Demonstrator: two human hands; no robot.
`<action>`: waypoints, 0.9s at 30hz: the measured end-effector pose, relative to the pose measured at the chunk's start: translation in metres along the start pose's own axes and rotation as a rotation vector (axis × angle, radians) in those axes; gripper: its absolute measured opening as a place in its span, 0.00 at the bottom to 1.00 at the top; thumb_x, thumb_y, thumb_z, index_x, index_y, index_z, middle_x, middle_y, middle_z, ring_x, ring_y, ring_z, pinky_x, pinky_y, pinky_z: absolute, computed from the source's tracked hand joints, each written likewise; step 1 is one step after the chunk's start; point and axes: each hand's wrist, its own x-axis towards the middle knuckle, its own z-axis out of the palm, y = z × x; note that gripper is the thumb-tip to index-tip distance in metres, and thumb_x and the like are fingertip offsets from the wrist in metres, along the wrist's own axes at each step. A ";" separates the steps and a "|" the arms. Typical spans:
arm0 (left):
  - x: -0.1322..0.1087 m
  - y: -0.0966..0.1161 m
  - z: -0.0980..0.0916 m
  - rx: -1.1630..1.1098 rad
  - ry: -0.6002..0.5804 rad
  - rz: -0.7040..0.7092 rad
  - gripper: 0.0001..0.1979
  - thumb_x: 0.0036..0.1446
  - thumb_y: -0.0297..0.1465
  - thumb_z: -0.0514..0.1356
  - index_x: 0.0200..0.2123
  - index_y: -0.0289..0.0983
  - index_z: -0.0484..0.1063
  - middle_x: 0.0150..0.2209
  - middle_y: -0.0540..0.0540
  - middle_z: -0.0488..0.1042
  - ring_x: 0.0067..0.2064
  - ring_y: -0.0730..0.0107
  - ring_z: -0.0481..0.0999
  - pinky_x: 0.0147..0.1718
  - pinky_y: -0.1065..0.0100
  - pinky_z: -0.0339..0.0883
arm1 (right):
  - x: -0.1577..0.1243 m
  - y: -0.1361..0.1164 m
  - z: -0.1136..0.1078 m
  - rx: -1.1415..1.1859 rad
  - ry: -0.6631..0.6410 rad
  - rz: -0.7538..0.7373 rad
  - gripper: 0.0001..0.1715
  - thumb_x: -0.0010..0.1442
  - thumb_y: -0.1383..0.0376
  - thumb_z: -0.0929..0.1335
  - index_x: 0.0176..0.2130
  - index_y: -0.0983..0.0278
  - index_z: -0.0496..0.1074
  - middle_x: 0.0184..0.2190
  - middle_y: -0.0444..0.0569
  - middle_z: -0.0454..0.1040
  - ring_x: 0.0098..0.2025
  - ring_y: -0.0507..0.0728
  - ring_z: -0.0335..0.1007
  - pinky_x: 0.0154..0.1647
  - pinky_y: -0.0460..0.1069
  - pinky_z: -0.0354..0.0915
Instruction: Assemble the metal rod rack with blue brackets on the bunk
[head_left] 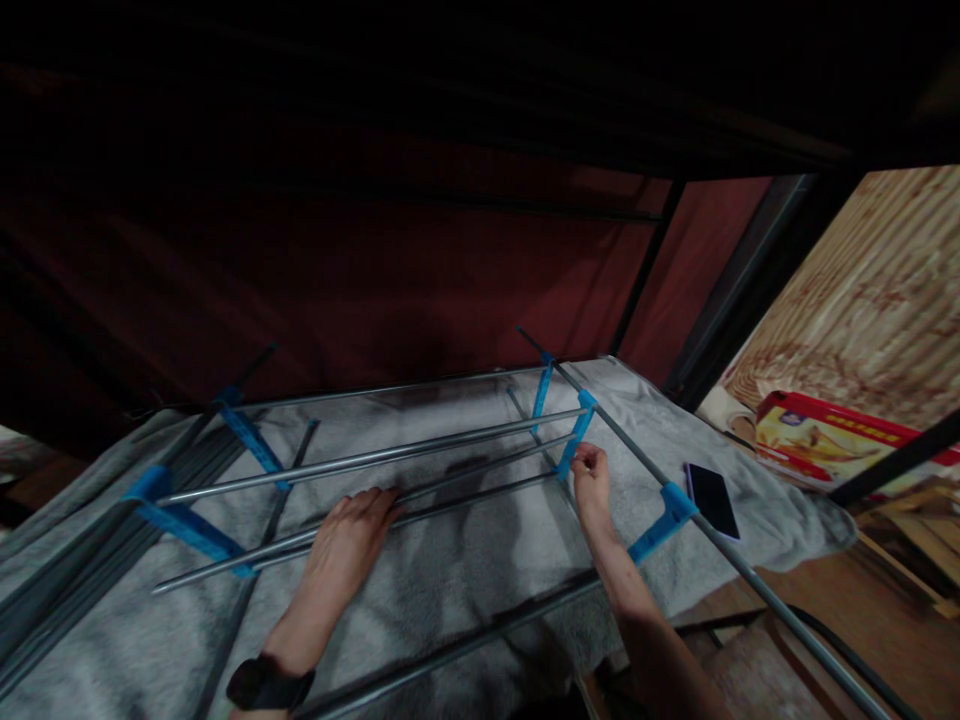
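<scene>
Left fingers [379,498] over slim metal tubes [202,573], curled right fingers [589,460] by plastic bracket [577,436], grips unclear

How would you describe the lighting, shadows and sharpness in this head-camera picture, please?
In the head view, the top is nearly black and the red backdrop dim; in the head view, soft shadows lie on the grey blanket between the left hand and right hand; also in the head view, print on the red box looks too soft to read.
</scene>
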 end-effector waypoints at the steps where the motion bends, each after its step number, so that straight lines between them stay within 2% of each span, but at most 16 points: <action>1: 0.004 0.004 0.000 0.009 0.011 0.019 0.16 0.66 0.34 0.49 0.48 0.37 0.74 0.38 0.43 0.78 0.39 0.58 0.77 0.41 0.60 0.66 | 0.007 0.001 -0.005 -0.043 0.046 -0.042 0.24 0.50 0.60 0.65 0.48 0.62 0.67 0.50 0.53 0.69 0.49 0.57 0.66 0.49 0.53 0.64; 4: 0.016 0.017 0.001 0.053 0.044 0.081 0.16 0.66 0.31 0.50 0.50 0.37 0.73 0.37 0.42 0.77 0.39 0.58 0.76 0.40 0.59 0.66 | 0.027 -0.001 -0.011 -0.103 -0.002 -0.103 0.30 0.50 0.62 0.63 0.53 0.64 0.66 0.57 0.55 0.66 0.55 0.59 0.63 0.57 0.54 0.59; 7: 0.025 0.027 0.003 0.108 0.063 0.150 0.18 0.63 0.24 0.50 0.54 0.36 0.70 0.38 0.41 0.76 0.39 0.59 0.75 0.40 0.59 0.66 | 0.039 -0.005 -0.007 -0.086 -0.121 -0.119 0.29 0.49 0.63 0.61 0.50 0.67 0.70 0.52 0.56 0.71 0.53 0.59 0.66 0.59 0.55 0.57; 10: 0.030 0.032 0.003 0.158 0.073 0.185 0.24 0.60 0.19 0.50 0.58 0.36 0.67 0.39 0.41 0.75 0.39 0.59 0.74 0.40 0.59 0.67 | 0.041 -0.005 -0.002 -0.071 -0.137 -0.135 0.30 0.50 0.63 0.61 0.51 0.67 0.72 0.50 0.55 0.74 0.51 0.60 0.68 0.59 0.56 0.58; 18: 0.042 0.029 -0.003 0.185 0.015 0.190 0.24 0.60 0.19 0.49 0.58 0.38 0.68 0.36 0.42 0.74 0.36 0.60 0.75 0.36 0.61 0.68 | 0.041 0.005 -0.006 -0.090 -0.156 -0.132 0.34 0.51 0.64 0.61 0.57 0.66 0.70 0.54 0.53 0.73 0.55 0.60 0.68 0.60 0.55 0.58; 27: 0.046 0.031 -0.011 0.166 -0.067 0.165 0.26 0.59 0.19 0.48 0.58 0.39 0.67 0.39 0.42 0.76 0.38 0.59 0.77 0.35 0.61 0.70 | 0.044 0.008 -0.006 -0.075 -0.158 -0.112 0.34 0.51 0.64 0.61 0.56 0.66 0.71 0.53 0.52 0.74 0.54 0.61 0.68 0.60 0.56 0.58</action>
